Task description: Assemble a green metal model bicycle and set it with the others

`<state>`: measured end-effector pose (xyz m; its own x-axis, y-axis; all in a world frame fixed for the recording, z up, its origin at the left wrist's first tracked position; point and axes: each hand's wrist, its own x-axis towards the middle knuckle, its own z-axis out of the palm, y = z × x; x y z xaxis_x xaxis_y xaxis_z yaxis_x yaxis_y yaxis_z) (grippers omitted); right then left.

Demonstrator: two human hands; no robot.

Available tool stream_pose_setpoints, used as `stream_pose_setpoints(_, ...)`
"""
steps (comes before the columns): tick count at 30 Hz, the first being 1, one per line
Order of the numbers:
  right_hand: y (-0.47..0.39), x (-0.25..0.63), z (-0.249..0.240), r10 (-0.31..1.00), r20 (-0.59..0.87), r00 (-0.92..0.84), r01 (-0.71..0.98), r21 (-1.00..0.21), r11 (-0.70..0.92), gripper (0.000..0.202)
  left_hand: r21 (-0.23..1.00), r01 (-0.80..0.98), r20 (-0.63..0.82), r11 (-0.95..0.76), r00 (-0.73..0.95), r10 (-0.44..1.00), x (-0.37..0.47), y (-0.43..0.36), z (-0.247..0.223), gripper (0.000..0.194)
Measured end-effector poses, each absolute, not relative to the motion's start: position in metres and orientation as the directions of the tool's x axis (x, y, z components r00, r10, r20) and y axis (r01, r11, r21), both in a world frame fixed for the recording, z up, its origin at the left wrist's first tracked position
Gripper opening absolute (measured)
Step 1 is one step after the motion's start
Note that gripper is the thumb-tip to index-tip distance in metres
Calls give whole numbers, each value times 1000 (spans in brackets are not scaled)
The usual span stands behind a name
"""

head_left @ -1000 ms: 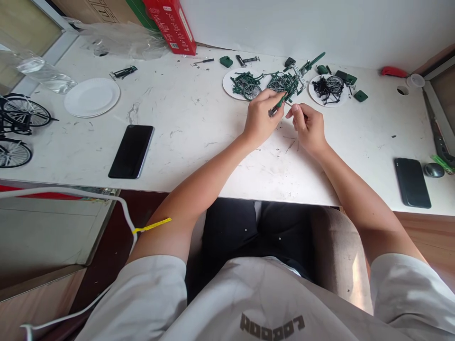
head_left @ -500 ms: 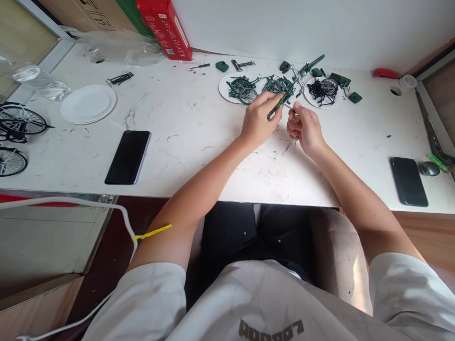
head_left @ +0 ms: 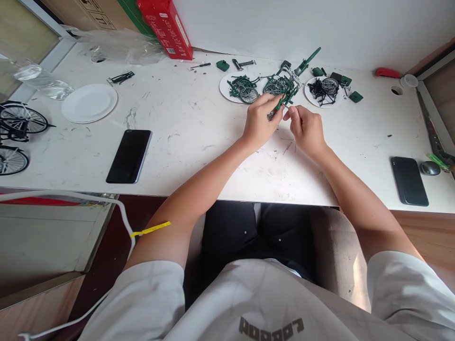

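Fingers of my left hand [head_left: 263, 117] are wrapped round a green model bicycle frame [head_left: 292, 90], which is tilted up to the right with its wheel seen edge-on at the top. My right hand [head_left: 307, 127] is pinched close to the frame's lower side, on something small and thin that I cannot make out. Behind the hands, white plates hold green bicycle parts [head_left: 245, 89] and black bicycle parts [head_left: 323, 90]. A few thin pins [head_left: 287, 148] lie on the table just below my hands.
On the white table [head_left: 199, 156] are a phone [head_left: 128, 156] and an empty plate [head_left: 89, 103] at left, a dark phone [head_left: 409, 181] at right. Black model bicycles [head_left: 21, 118] stand at the left edge. A red box [head_left: 169, 31] and a screwdriver [head_left: 201, 65] are at the back.
The bicycle frame has turned a little in my left hand, its silver part now lower and nearer the fingers. My right hand has rotated, its knuckles more on top, and shifted slightly left.
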<state>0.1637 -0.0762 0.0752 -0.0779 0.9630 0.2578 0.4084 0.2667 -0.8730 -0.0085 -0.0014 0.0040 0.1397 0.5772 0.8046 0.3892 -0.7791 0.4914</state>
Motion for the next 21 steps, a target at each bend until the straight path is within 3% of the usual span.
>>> stream_pose_setpoints(2,-79,158,80,990,99,-96,223,-968,119,58,451,413,819,-791,160,551,-11,-2,6,46)
stream_pose_setpoints(5,-80,153,91,976,-114,-184,16,-993,-113,59,422,422,825,-803,189,533,-15,-2,9,46)
stream_pose_setpoints(9,-80,155,99,952,-200,-230,-67,-973,-220,59,476,383,802,-792,181,570,-15,-2,11,48)
stream_pose_setpoints(12,-77,157,91,972,-135,-192,-23,-990,-142,63,476,392,797,-787,186,575,-13,0,9,49)
stream_pose_setpoints(16,-72,161,74,990,84,-116,124,-987,99,63,489,395,783,-777,194,592,-12,2,6,52)
stream_pose_setpoints(21,-73,168,73,938,328,-114,432,-834,345,52,532,362,770,-765,169,615,-13,2,5,49)
